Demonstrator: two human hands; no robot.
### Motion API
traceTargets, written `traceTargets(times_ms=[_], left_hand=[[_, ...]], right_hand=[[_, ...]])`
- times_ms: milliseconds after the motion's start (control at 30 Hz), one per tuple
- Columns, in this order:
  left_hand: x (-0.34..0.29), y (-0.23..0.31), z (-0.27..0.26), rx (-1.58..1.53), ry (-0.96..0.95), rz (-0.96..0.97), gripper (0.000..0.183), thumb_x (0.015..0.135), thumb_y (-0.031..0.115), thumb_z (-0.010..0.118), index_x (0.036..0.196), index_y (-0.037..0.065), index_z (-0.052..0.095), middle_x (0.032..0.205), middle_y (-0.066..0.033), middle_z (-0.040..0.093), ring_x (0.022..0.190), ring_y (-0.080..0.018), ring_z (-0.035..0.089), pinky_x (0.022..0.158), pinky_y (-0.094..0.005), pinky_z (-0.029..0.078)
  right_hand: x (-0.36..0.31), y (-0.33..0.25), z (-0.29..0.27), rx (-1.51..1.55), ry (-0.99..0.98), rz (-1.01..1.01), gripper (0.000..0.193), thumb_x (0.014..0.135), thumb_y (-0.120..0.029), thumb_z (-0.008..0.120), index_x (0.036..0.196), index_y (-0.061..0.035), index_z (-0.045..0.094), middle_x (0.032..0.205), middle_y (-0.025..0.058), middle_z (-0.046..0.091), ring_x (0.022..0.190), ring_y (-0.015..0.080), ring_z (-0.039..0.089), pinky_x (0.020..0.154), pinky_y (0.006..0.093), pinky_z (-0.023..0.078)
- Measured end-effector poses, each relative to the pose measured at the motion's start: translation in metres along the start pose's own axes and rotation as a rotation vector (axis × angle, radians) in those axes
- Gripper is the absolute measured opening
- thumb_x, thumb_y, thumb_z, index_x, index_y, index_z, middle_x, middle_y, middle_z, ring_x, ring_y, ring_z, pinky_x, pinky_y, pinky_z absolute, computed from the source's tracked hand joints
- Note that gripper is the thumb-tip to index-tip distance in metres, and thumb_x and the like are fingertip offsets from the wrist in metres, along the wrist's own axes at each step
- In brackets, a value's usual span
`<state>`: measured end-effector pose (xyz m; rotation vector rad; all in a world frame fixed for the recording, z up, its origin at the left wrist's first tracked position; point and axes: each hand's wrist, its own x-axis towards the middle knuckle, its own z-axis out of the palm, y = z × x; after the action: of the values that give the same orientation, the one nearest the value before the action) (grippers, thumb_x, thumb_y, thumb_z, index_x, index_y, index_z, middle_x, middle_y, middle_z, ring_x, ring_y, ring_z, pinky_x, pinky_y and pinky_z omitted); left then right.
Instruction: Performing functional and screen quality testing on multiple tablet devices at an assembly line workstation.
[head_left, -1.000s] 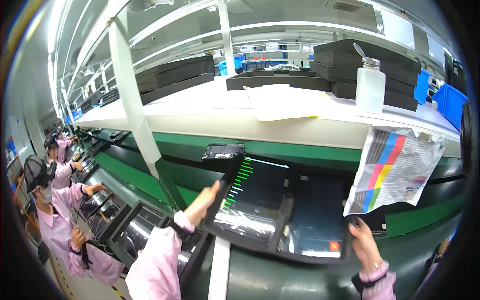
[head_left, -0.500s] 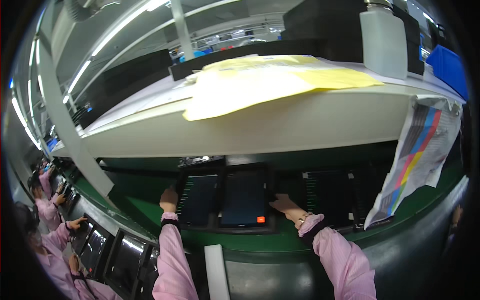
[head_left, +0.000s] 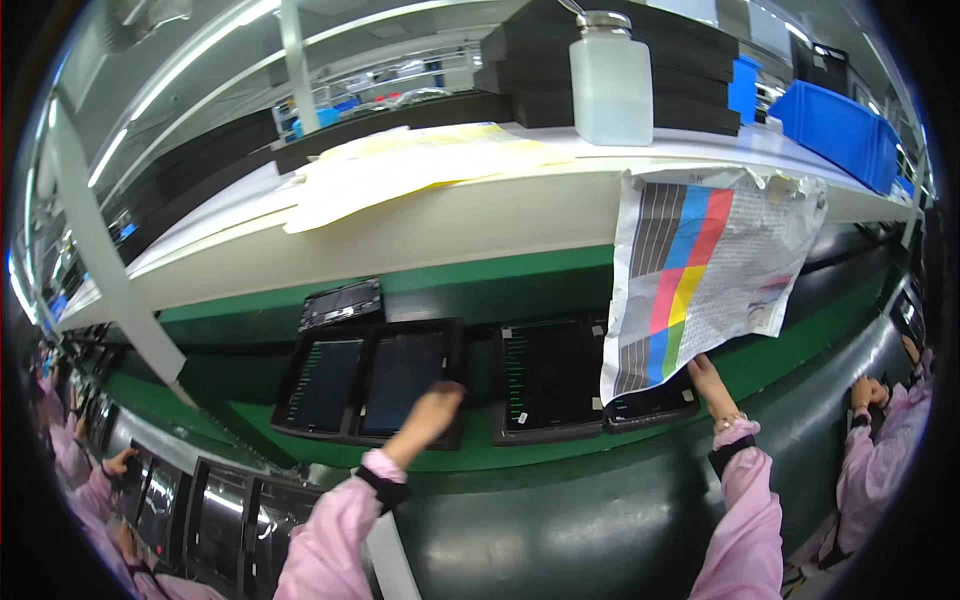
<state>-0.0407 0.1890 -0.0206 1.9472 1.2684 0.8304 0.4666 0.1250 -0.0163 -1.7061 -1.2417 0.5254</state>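
Running across the whole view, the green conveyor belt (head_left: 560, 455) carries several black trays side by side under a long white shelf (head_left: 470, 215), and a striped colour chart sheet (head_left: 700, 275) hangs from the shelf edge over the right-hand trays. The left double tray (head_left: 372, 378) holds two dark tablet screens, one beside the other; the middle tray (head_left: 548, 378) holds another with a green line of readout along its left edge. These trays look rigid and fairly light, while the glass panels in them are likely fragile and slick, so the raised black rim seems the safer place to grip, not the screen face. The left hand (head_left: 428, 420) reaches to the lower right corner of the double tray, fingers loosely together and extended, resting on or just over the rim; I cannot tell whether they press it. The right hand (head_left: 708, 385) touches the small tray (head_left: 650, 405) under the hanging sheet, fingers straight and close together, nothing clamped.
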Motion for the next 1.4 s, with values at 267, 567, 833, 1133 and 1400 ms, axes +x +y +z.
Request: traceTargets(times_ms=[267, 567, 833, 1133, 1400], left_hand=[[0.006, 0.044, 0.087, -0.711, 0.19, -0.235, 0.086, 0.091, 0.056, 0.041, 0.143, -0.004, 0.009, 0.15, -0.0186, 0.013, 0.14, -0.0256, 0.013, 0.111, -0.0324, 0.013], [-0.067, 0.109, 0.063, -0.805, -0.011, -0.294, 0.1, 0.084, 0.071, 0.035, 0.144, 0.002, -0.003, 0.153, -0.0098, -0.008, 0.14, -0.0188, -0.012, 0.112, -0.0329, -0.004], [-0.172, 0.126, 0.034, -0.037, -0.285, -0.148, 0.054, 0.088, 0.033, 0.052, 0.133, 0.006, 0.039, 0.137, -0.0172, 0.037, 0.128, -0.0293, 0.034, 0.104, -0.0371, 0.029], [-0.149, -0.022, -0.13, 1.108, 0.257, -0.044, 0.038, 0.066, 0.029, 0.075, 0.098, 0.015, 0.062, 0.098, -0.0107, 0.051, 0.095, -0.0297, 0.056, 0.084, -0.0433, 0.043], [-0.15, -0.02, -0.12, 1.04, 0.135, -0.03, 0.03, 0.077, 0.034, 0.066, 0.099, 0.015, 0.06, 0.098, -0.0097, 0.05, 0.086, -0.0334, 0.056, 0.073, -0.0453, 0.048]], right_hand=[[-0.004, 0.004, 0.004, 0.571, -0.322, 0.231, 0.053, 0.098, -0.035, 0.04, 0.131, 0.0058, 0.041, 0.135, 0.0115, 0.046, 0.126, 0.0205, 0.039, 0.105, 0.0306, 0.026], [-0.068, -0.008, -0.053, 0.55, -0.24, 0.26, 0.064, 0.097, -0.046, 0.035, 0.126, 0.0101, 0.045, 0.126, 0.0164, 0.053, 0.118, 0.0219, 0.047, 0.101, 0.0301, 0.032], [-0.207, -0.009, -0.131, 0.312, -0.257, 0.315, 0.073, 0.095, -0.054, 0.032, 0.13, 0.0104, 0.04, 0.128, 0.0173, 0.051, 0.12, 0.0248, 0.047, 0.103, 0.0329, 0.031], [-0.235, 0.012, -0.111, 0.394, -0.055, 0.239, 0.065, 0.098, -0.046, 0.032, 0.13, 0.0096, 0.041, 0.128, 0.0156, 0.051, 0.116, 0.0194, 0.049, 0.1, 0.0292, 0.034], [-0.234, 0.013, -0.112, 0.457, -0.048, 0.252, 0.061, 0.099, -0.042, 0.033, 0.13, 0.0092, 0.042, 0.13, 0.0154, 0.049, 0.12, 0.0194, 0.047, 0.102, 0.029, 0.032]])
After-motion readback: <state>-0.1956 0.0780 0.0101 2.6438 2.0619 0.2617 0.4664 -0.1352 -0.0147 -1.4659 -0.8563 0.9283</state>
